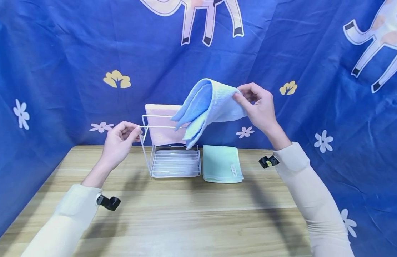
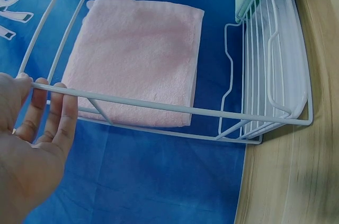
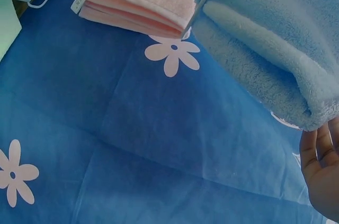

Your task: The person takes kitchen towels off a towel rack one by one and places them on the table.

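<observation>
A white wire towel rack (image 1: 142, 150) stands at the back of the table, a pink towel (image 1: 163, 132) hanging folded on its rear bar. My left hand (image 1: 120, 142) pinches the rack's upper left corner between thumb and fingers; the left wrist view shows this hand (image 2: 42, 139) at the wire frame. Up at the right, my right hand (image 1: 257, 105) grips one end of a folded light blue towel (image 1: 217, 103). The towel's loose end droops over the rack's upper bars. In the right wrist view, the blue towel (image 3: 275, 38) partly hides the fingers.
A folded green towel (image 1: 221, 164) with a small label lies on the wooden table (image 1: 185, 221), just right of the rack. A clear tray (image 1: 176, 163) sits in the rack's base. A blue patterned curtain (image 1: 73, 71) rises behind the table and at both sides.
</observation>
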Demonstrator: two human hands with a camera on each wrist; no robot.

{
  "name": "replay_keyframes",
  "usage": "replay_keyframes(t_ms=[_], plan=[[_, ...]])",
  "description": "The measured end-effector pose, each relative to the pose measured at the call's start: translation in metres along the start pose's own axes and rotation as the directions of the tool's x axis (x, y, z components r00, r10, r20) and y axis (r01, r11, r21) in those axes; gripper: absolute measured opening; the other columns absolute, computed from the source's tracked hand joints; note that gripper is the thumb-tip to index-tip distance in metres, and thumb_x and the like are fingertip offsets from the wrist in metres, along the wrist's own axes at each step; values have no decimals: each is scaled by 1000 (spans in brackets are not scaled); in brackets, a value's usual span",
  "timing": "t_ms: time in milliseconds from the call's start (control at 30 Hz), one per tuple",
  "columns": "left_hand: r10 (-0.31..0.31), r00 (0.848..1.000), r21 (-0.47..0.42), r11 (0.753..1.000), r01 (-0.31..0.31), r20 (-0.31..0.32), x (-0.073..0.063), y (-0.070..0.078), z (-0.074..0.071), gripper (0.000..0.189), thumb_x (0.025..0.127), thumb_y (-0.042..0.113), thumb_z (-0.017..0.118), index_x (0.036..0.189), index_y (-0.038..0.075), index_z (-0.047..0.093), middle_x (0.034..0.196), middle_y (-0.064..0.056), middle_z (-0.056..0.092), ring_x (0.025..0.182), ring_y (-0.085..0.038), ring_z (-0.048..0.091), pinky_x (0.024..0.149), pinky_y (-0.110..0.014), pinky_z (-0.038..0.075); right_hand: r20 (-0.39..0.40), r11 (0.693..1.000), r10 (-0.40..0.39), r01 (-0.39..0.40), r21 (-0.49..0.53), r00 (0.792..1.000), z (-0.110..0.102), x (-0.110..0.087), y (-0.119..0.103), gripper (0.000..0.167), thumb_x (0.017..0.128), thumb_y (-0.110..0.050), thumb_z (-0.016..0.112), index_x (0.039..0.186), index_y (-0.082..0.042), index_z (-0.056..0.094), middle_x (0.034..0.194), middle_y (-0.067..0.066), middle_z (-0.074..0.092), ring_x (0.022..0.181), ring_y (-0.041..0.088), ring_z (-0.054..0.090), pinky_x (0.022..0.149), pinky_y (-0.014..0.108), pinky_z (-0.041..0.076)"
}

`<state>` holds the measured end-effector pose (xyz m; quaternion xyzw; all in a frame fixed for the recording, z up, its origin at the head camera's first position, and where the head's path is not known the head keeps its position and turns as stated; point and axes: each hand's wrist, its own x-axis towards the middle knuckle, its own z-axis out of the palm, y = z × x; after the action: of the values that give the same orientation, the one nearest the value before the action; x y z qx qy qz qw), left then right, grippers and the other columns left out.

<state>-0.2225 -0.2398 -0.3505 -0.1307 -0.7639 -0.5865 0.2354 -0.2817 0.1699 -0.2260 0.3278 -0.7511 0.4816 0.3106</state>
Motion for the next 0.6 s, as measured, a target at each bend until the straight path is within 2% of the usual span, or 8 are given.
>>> replay_keyframes(t_ms=[67,167,300,367,467,567,600], plan=[[-2,1000,3,1000,2,4,0,0,0,7,105,10,64,102,16,67,88,19,72,77,1,71,74,-11,62,-3,1000,-10,10,-1,1000,-2,-2,-1,14,96,-7,76,106,3,74,84,-22,65,73,7,58,64,18,49],[-2,1000,5,1000,2,4,1,0,0,4,105,10,64,104,7,67,88,19,72,77,1,71,74,-11,62,-5,1000,-23,23,6,1000,-6,-4,-2,14,96,-5,75,107,4,74,85,-23,66,73,8,58,64,17,49],[0,1000,7,1000,0,5,0,0,0,15,106,9,63,109,-5,64,88,19,72,77,1,71,74,-11,62,-16,999,-38,38,15,999,-10,-7,-3,13,97,-3,73,107,5,74,86,-23,65,74,8,57,64,17,48],[2,1000,1,1000,-2,6,0,0,0,13,105,9,63,108,-4,65,88,17,73,77,1,71,74,-11,62,-20,999,-48,49,10,999,-12,-8,-4,13,97,-3,73,107,5,74,86,-23,65,74,8,57,63,17,48],[7,1000,-17,1000,-7,5,0,0,0,4,105,8,64,104,7,68,88,15,73,76,0,71,74,-12,63,-23,997,-77,77,-4,997,-16,-8,-6,12,96,-2,74,105,6,74,86,-23,64,73,6,56,62,17,48],[8,1000,-12,1000,-8,2,0,0,0,4,105,8,64,103,10,68,88,16,73,76,0,71,74,-12,63,-11,994,-100,100,-34,995,-20,-9,-8,12,95,-2,76,104,5,74,88,-23,63,73,6,56,62,18,47],[8,1000,-9,1000,-8,3,1,0,-1,4,105,8,64,104,8,68,88,17,73,76,1,71,74,-12,63,-4,993,-105,104,-47,995,-22,-9,-8,11,94,-2,77,104,4,74,88,-23,63,72,7,56,61,18,47]])
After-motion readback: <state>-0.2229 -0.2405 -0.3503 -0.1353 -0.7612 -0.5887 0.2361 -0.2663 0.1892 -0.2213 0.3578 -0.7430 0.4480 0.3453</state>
